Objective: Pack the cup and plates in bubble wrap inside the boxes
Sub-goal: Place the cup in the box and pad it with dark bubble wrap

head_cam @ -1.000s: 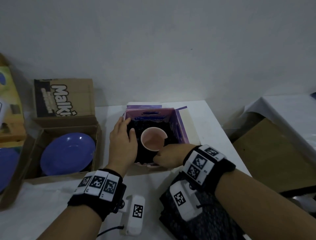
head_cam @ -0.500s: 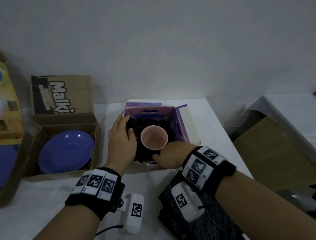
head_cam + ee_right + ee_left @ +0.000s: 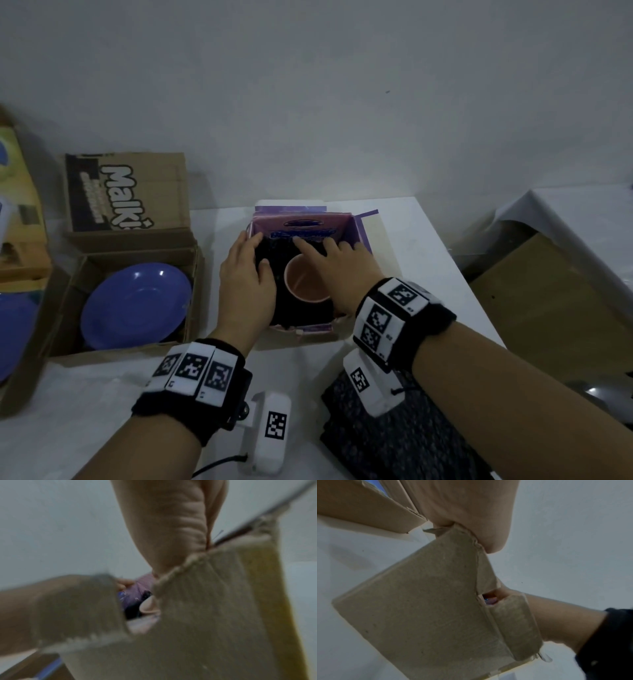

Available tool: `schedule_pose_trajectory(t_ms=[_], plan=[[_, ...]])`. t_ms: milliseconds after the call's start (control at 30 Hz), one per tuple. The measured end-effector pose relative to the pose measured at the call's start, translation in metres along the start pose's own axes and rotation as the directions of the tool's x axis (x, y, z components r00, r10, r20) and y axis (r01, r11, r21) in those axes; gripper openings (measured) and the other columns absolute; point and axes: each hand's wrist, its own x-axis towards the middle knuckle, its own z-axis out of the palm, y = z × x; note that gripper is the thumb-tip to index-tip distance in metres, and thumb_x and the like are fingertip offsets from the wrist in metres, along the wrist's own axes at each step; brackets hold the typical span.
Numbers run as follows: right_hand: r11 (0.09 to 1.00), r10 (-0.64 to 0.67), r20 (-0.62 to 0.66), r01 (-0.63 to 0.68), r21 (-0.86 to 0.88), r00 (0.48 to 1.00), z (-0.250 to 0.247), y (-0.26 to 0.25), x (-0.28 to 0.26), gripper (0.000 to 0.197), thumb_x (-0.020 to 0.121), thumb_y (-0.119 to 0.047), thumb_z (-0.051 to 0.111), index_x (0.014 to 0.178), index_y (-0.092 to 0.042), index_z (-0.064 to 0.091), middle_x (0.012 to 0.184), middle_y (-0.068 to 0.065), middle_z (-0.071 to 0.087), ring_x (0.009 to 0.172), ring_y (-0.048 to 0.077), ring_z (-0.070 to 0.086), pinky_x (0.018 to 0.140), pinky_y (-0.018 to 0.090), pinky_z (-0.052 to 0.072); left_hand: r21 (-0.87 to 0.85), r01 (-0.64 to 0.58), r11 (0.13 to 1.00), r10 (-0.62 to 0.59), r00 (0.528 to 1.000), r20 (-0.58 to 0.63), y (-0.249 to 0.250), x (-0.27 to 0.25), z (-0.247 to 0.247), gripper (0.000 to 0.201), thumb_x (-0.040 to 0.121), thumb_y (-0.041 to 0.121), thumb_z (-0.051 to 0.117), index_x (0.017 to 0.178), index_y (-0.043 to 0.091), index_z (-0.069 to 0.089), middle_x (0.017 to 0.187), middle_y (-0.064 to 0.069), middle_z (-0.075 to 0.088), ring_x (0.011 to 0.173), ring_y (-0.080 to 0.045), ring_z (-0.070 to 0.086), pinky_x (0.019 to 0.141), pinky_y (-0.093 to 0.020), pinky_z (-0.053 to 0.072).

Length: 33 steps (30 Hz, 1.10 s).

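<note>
Plain room, packing spot: white table (image 3: 404,240), cardboard boxes (image 3: 130,205), bare wall (image 3: 308,85).

All three views are dim and greyish. The head view bends at its edges; the right wrist view is heavily blurred throughout.

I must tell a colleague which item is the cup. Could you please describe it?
On the white table, find the purple box lined with black wrap. The cup stands inside, between both hands: pink, round, open-topped, unlike the blue plate.

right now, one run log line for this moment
left hand: on black bubble wrap | right hand: fingers spread over wrap | pink cup: upright in purple box
</note>
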Motion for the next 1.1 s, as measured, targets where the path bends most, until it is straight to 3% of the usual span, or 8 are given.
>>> schedule_pose_trajectory(t_ms=[133,267,467,667,800,933,1033,1100], plan=[[0.995,-0.041,-0.013,0.040,-0.096,0.999,0.012,-0.002,0.010,0.099,0.088,-0.029,0.059,0.147,-0.029,-0.021,0.135,0.018,0.045,0.118,0.033,0.049,0.101,0.043,0.035,0.012,-0.004,1.000,0.004,1.000,-0.006,0.001,0.001,0.000,0.044,0.096,0.011,0.043,0.140,0.017,0.041,0.150,-0.004,0.033,0.139,-0.021,0.026,0.116,-0.037,0.023],[0.998,-0.045,0.022,0.046,-0.033,0.999,0.008,0.004,0.013,0.095,0.086,-0.031,0.061,0.150,-0.029,-0.009,0.141,0.015,0.041,0.126,0.032,0.042,0.105,0.042,0.029,0.009,-0.001,1.000,0.001,1.000,0.001,0.001,0.000,0.000,0.045,0.095,0.012,0.043,0.140,0.018,0.041,0.150,-0.004,0.033,0.139,-0.021,0.027,0.116,-0.038,0.024],[0.993,0.117,-0.043,-0.119,-0.029,0.992,0.005,0.033,0.000,0.103,0.079,-0.034,0.066,0.150,-0.027,-0.009,0.158,0.015,-0.009,0.145,0.033,-0.012,0.114,0.059,0.003,0.005,-0.009,1.000,0.009,1.000,-0.006,0.000,0.000,0.000,0.045,0.095,0.011,0.043,0.140,0.017,0.041,0.151,-0.005,0.033,0.140,-0.021,0.026,0.116,-0.039,0.023],[0.972,0.233,-0.079,-0.233,0.011,0.969,0.033,0.034,0.004,0.119,0.071,-0.044,0.073,0.148,-0.027,-0.016,0.154,0.016,-0.023,0.144,0.037,-0.009,0.111,0.061,0.012,0.020,-0.001,1.000,0.001,1.000,0.002,0.001,0.000,0.002,0.046,0.096,0.012,0.043,0.142,0.017,0.039,0.152,-0.005,0.031,0.140,-0.021,0.025,0.116,-0.037,0.022],[0.956,0.227,-0.048,-0.213,0.201,0.973,0.034,0.035,0.005,0.120,0.072,-0.028,0.076,0.148,-0.031,-0.017,0.156,0.013,-0.022,0.145,0.034,0.005,0.109,0.050,0.030,0.047,0.019,0.999,-0.021,0.999,0.025,0.002,0.000,0.000,0.048,0.097,0.014,0.043,0.143,0.017,0.036,0.154,-0.005,0.027,0.142,-0.022,0.022,0.117,-0.036,0.020],[0.768,0.102,-0.069,-0.035,0.639,0.992,0.028,0.047,-0.016,0.105,0.084,-0.027,0.066,0.148,-0.031,-0.017,0.157,0.009,0.017,0.116,0.030,0.055,0.089,0.039,0.050,0.271,-0.006,0.962,-0.017,0.996,0.083,0.007,0.001,-0.004,0.054,0.095,0.019,0.044,0.147,0.016,0.028,0.156,-0.007,0.023,0.141,-0.028,0.022,0.116,-0.043,0.019],[0.535,0.284,-0.130,-0.045,0.843,0.950,0.038,0.051,-0.040,0.065,0.096,-0.044,0.044,0.150,-0.030,0.012,0.134,0.006,0.055,0.111,0.027,0.059,0.097,0.042,0.045,0.381,0.034,0.924,-0.073,0.993,0.090,0.013,-0.003,-0.003,0.058,0.095,0.022,0.043,0.149,0.017,0.021,0.158,-0.005,0.016,0.142,-0.029,0.018,0.114,-0.046,0.017],[0.485,0.462,-0.185,-0.072,0.871,0.868,0.055,0.054,-0.054,0.038,0.100,-0.039,0.033,0.135,-0.026,0.040,0.106,0.008,0.066,0.092,0.029,0.064,0.086,0.044,0.050,0.363,0.028,0.932,-0.064,0.994,0.089,0.013,-0.004,-0.003,0.059,0.095,0.021,0.043,0.149,0.017,0.021,0.158,-0.005,0.016,0.142,-0.029,0.019,0.114,-0.047,0.018]])
